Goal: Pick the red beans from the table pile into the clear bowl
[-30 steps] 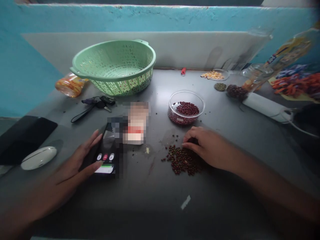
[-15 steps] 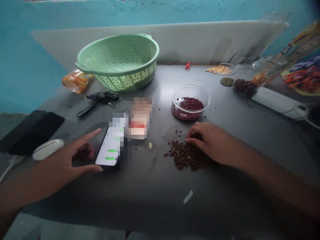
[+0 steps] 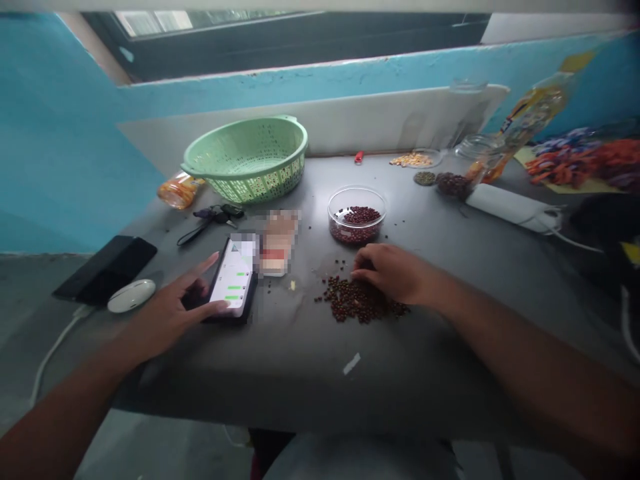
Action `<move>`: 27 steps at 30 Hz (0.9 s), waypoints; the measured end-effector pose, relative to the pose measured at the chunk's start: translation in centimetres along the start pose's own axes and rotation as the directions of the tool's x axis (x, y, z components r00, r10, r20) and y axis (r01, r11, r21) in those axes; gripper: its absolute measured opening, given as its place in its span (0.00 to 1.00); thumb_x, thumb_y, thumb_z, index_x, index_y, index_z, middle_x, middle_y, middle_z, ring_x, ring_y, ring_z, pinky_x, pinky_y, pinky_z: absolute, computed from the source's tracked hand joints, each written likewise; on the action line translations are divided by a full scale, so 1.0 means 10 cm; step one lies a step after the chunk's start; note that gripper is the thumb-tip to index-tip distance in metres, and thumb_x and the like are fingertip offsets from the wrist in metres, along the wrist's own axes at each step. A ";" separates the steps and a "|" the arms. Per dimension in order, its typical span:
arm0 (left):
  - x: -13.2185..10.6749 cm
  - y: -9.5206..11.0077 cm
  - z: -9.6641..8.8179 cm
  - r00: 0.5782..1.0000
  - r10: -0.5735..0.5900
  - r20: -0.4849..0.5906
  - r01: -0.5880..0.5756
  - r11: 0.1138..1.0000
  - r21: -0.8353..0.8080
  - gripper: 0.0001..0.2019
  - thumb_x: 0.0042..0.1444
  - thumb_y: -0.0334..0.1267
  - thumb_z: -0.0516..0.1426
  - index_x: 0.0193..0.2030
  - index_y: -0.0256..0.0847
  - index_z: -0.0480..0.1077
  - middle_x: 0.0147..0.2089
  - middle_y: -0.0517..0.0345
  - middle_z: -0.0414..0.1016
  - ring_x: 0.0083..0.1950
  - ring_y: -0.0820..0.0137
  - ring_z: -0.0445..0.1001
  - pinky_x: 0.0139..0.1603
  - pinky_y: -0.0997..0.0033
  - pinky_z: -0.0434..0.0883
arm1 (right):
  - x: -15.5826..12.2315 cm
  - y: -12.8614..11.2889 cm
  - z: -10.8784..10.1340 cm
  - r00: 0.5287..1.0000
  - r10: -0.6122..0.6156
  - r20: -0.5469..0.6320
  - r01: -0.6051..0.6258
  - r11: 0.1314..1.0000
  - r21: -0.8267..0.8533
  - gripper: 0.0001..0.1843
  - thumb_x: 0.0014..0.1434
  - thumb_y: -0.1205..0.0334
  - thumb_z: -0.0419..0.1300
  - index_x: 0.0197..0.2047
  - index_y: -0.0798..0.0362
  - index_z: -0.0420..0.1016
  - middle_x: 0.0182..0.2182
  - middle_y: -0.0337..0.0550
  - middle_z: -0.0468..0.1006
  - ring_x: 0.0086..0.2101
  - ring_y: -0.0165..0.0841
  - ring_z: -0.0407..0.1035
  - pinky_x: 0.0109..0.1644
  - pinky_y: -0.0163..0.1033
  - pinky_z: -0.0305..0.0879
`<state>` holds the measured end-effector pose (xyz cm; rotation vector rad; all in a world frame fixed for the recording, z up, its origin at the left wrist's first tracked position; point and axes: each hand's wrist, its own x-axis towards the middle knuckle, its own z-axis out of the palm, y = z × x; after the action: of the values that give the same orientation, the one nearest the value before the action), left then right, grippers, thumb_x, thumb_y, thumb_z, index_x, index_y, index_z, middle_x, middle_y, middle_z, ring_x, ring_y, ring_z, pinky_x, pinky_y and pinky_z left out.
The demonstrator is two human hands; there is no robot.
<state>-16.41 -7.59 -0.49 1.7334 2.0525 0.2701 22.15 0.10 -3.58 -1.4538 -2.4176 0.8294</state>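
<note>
My left hand [image 3: 173,310] reaches over the left edge of a phone [image 3: 233,277] lying screen up. Its thumb overlaps the lower screen and its index finger stretches along the upper left edge, the two spread apart. Beside the phone is a blurred, peach-coloured flat item [image 3: 280,243]. My right hand [image 3: 387,273] is over a loose pile of dark red and greenish beans [image 3: 350,303], its fingers curled together; what is between the fingertips is hidden. Just behind it stands a clear round container [image 3: 357,220] partly filled with dark red beans [image 3: 360,230].
A green colander [image 3: 250,160] stands at the back left, near keys [image 3: 225,215] and a jar [image 3: 180,191]. At left lie a black device [image 3: 107,267] and a white mouse [image 3: 131,295]. Corn kernels [image 3: 413,160], a bottle [image 3: 535,113] and a white power strip [image 3: 515,208] are at right.
The view has tilted up, showing a window. My left thumb has moved onto the phone's lower screen. My right hand stays at the bean pile with fingers curled.
</note>
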 end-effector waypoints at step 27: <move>0.27 0.39 0.13 0.989 -0.139 -0.045 0.146 0.940 0.308 0.54 0.55 0.74 0.51 0.80 0.42 0.42 0.65 0.35 0.69 0.63 0.40 0.73 0.62 0.44 0.68 | 0.03 0.03 -0.04 0.999 0.035 -0.035 -0.035 0.999 0.008 0.05 0.64 0.62 0.65 0.39 0.53 0.82 0.39 0.47 0.84 0.40 0.38 0.74 0.45 0.41 0.64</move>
<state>-12.68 -4.39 -0.55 1.7474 2.3245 -0.0863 22.40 0.58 -3.41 -1.4993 -2.3674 0.8128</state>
